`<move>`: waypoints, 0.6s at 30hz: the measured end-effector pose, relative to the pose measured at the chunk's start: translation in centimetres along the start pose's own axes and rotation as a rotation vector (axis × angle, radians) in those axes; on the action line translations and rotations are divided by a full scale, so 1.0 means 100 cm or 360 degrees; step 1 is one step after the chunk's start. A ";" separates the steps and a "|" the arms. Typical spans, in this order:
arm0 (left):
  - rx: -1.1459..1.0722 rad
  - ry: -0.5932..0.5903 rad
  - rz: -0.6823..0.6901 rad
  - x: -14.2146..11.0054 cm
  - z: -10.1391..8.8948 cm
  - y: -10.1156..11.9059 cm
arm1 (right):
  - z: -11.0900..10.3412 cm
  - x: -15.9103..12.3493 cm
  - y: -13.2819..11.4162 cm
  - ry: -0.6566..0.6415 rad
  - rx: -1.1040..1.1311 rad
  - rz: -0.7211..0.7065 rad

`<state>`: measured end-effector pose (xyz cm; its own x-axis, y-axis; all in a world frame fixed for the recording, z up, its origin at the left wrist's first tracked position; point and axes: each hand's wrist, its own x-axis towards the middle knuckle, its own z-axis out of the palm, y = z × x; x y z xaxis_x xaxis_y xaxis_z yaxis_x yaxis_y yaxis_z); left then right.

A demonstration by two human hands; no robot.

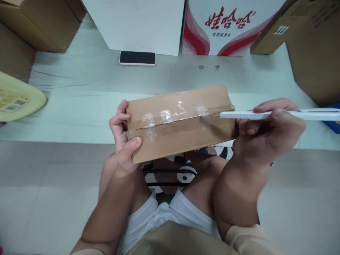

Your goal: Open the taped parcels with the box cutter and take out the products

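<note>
A small brown cardboard box point(183, 131) is held slightly tilted above the near edge of the table. My left hand point(123, 136) grips its left end, thumb on the near face and fingers round the far side. Strips of clear tape point(166, 116) cross the seam along the middle of the box. In my right hand point(271, 129) is a slim white pen point(244, 115) with a ribbed grip, pointing left. Its thin tip reaches the seam near the right strip of tape. Some right fingers also lie against the box's right end.
A pale green cloth covers the table point(79, 102). At the back stand a white box point(140, 24) and a red-and-white water carton point(228, 28). A black-and-white device point(137, 58) lies before them. Brown cartons point(47, 24) and a yellow bottle point(21, 97) are at left.
</note>
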<state>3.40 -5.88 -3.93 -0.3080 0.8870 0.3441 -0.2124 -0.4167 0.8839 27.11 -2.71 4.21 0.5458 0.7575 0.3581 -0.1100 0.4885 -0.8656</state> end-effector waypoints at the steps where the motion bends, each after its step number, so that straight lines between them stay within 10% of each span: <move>1: 0.0008 0.0010 -0.0003 0.000 0.000 0.000 | 0.000 0.000 0.000 0.0009 -0.0002 0.0006; 18: 0.0071 0.0021 -0.0027 0.001 0.001 0.003 | 0.000 0.001 0.001 0.0002 -0.0031 0.0043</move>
<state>3.42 -5.90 -3.65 -0.3172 0.8910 0.3247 -0.1765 -0.3919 0.9029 27.17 -2.61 4.19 0.5437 0.7700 0.3339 -0.1089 0.4593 -0.8816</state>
